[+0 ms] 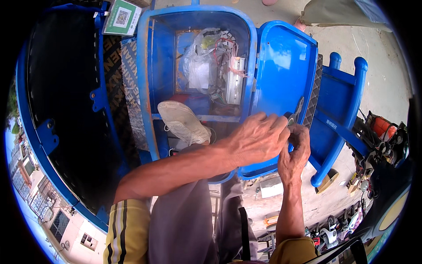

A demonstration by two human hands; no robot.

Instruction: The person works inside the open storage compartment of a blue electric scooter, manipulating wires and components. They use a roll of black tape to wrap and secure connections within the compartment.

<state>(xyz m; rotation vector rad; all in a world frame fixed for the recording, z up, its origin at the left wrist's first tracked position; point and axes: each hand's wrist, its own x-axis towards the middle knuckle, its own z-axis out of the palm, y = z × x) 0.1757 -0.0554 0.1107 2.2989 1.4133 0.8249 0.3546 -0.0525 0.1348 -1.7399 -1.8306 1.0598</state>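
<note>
Here it is, one dark, narrow tool [300, 105], its tip pointed, poking up above one glossy blue panel [281, 66]! Two hands meet there, left hand [259, 138] and right hand [295, 154], fingers bunched close; which clamps it, I can't tell. One pale shoe [182, 121], one open blue box [160, 66].

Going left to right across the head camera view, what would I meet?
Black panel, green card, shoe, left hand, right hand, blue rack, orange object.
</note>
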